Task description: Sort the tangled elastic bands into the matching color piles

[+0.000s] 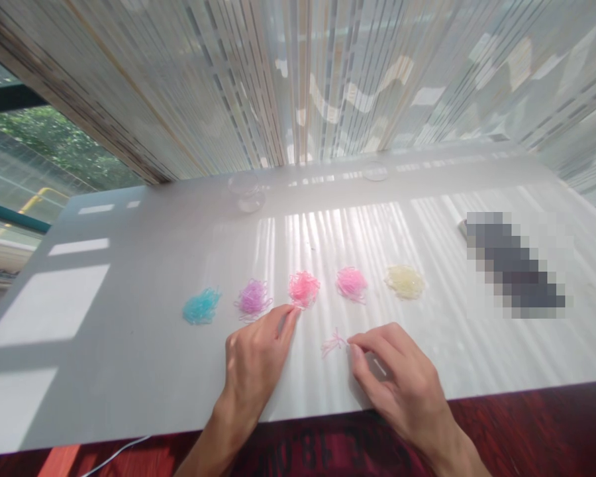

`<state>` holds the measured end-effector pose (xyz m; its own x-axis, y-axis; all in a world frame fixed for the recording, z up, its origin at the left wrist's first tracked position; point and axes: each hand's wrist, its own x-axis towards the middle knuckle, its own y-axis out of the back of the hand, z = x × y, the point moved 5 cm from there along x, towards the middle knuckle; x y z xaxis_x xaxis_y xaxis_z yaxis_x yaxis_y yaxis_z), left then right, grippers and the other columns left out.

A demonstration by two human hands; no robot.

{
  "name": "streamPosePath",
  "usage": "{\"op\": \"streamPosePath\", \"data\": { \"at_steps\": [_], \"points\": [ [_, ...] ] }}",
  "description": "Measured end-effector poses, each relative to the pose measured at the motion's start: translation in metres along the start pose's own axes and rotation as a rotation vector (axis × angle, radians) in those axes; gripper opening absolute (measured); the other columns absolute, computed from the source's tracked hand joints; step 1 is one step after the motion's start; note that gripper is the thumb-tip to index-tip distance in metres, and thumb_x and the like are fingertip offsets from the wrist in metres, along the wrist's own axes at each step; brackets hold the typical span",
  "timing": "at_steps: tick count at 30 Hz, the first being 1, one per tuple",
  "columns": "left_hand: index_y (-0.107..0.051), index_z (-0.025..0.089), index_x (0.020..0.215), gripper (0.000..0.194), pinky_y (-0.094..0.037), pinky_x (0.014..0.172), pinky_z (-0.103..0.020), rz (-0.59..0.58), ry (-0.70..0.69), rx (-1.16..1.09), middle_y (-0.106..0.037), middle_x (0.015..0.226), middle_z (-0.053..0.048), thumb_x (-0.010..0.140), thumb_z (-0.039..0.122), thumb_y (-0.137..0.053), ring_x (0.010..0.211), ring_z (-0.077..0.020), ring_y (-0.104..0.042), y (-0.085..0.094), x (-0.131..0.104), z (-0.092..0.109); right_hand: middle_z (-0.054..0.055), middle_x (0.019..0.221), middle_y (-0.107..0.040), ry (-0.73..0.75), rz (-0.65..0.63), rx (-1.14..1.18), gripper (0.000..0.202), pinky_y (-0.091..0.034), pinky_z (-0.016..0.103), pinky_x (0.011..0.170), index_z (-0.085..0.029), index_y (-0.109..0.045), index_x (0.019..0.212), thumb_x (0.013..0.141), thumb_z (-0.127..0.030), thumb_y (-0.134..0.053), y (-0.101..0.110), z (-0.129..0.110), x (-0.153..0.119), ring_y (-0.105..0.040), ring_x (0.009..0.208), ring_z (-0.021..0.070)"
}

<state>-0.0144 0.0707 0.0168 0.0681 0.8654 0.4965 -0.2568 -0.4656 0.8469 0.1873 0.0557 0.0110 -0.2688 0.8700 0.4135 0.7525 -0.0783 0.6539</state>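
Observation:
My left hand [258, 358] is closed in a pinch at the near edge of a coral-pink pile of thin rubber bands [304, 288]; what sits between its fingertips is too small to make out. Thumb and forefinger of my right hand [397, 371] pinch beside a small loose bunch of pale pink rubber bands [332, 344], and a strand of it reaches the fingertips. The coral pile is the middle of a row: a turquoise pile [201, 306] and a purple pile [253, 298] lie to its left, a pink pile [351, 283] and a pale yellow pile [405, 281] to its right.
A clear round container [249, 199] stands at the back of the white table [144, 358], and a clear round lid [375, 171] lies farther right. A blurred-out dark object [516, 265] is at the right. Striped curtains [298, 79] hang behind the table.

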Motion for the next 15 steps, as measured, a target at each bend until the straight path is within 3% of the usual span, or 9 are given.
{"op": "streamPosePath", "data": {
  "at_steps": [6,11,15],
  "points": [
    [-0.077,0.019,0.089,0.031,-0.037,0.047,-0.023,-0.021,-0.073,-0.191,-0.060,0.049,0.006,0.106,0.032,-0.055,0.039,-0.0089,-0.054,0.010,-0.014,0.009,0.005,0.086,-0.064,-0.014,-0.064,-0.071,0.005,-0.053,0.035,0.069,-0.019,-0.064,0.102,0.098,-0.016,-0.064,-0.006,-0.001,-0.009,-0.061,0.078,0.0200],
    [-0.075,0.016,0.104,0.030,-0.044,0.051,-0.025,-0.129,-0.168,-0.322,-0.077,0.070,0.000,0.106,0.038,-0.054,0.046,-0.0119,-0.064,0.006,-0.028,0.026,0.003,0.083,-0.063,-0.019,-0.057,-0.089,0.006,-0.050,0.034,0.070,-0.020,-0.062,0.093,0.098,-0.016,-0.062,-0.012,-0.002,-0.004,-0.059,0.076,0.0195],
    [-0.072,0.018,0.111,0.024,-0.047,0.055,-0.027,-0.140,-0.208,-0.300,-0.080,0.079,-0.001,0.107,0.034,-0.054,0.057,-0.0162,-0.072,0.000,-0.032,0.032,0.002,0.080,-0.062,-0.017,-0.043,-0.102,0.011,-0.048,0.033,0.069,-0.020,-0.060,0.089,0.097,-0.013,-0.061,-0.014,-0.002,-0.002,-0.057,0.075,0.0186]
  ]
}}
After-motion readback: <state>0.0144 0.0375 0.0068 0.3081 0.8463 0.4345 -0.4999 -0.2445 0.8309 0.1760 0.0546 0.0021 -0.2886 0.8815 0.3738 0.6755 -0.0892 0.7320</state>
